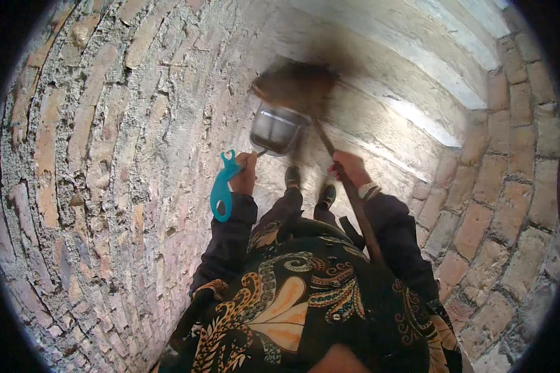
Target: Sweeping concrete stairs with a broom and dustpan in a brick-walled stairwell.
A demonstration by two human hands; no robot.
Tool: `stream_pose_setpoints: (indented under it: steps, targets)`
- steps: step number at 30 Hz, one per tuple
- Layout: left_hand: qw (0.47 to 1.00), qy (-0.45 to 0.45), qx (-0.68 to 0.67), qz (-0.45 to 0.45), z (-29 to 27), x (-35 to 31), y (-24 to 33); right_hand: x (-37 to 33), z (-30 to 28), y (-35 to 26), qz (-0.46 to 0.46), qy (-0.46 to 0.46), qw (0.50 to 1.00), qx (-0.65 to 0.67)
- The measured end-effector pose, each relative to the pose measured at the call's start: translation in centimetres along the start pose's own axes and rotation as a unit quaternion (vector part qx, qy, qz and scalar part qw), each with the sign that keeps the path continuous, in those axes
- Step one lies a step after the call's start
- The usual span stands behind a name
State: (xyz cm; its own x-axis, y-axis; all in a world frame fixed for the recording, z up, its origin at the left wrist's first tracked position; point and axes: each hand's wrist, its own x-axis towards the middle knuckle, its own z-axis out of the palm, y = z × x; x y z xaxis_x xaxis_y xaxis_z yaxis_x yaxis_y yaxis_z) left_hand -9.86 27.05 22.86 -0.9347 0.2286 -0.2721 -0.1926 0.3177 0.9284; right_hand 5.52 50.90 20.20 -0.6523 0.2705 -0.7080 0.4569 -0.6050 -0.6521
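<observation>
My left hand (245,174) is closed at the near side of a dark grey, box-shaped pan (276,130), apparently around its thin dark handle. A turquoise plastic piece (221,194), with a forked end and an oval hole, sticks out beside that hand; whether it belongs to the pan I cannot tell. My right hand (351,168) grips the long wooden stick of a broom (354,198). The broom's brown head (297,82) is smeared by motion and lies just beyond the pan, partly over its far edge. What the pan holds is too blurred to tell.
Pale stone steps (410,118) rise at the far right. A rough brick wall (99,143) stands close on my left, another brick wall (485,205) on my right. My shoes (292,176) are on the floor just behind the pan.
</observation>
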Motion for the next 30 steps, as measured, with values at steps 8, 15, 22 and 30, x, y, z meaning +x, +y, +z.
stream_pose_setpoints:
  steps: [8, 15, 22, 30]
  targets:
    - [1.000, 0.017, 0.011, 0.005, 0.0, -1.2, -1.8, -11.7, -3.0, 4.0, 0.098, -0.013, 0.995, -0.021]
    - [1.000, -0.001, -0.025, -0.007, -1.5, -4.1, -1.8, -23.2, -6.5, 3.8, 0.086, 0.050, 0.991, 0.086]
    - [0.996, -0.019, -0.082, -0.003, -2.4, -7.2, 0.4, -26.8, -13.3, 5.7, 0.048, 0.245, 0.957, 0.147]
    - [0.999, -0.029, -0.010, -0.041, -1.4, -10.2, 6.1, -26.9, -27.2, 12.1, 0.070, 0.202, 0.911, 0.354]
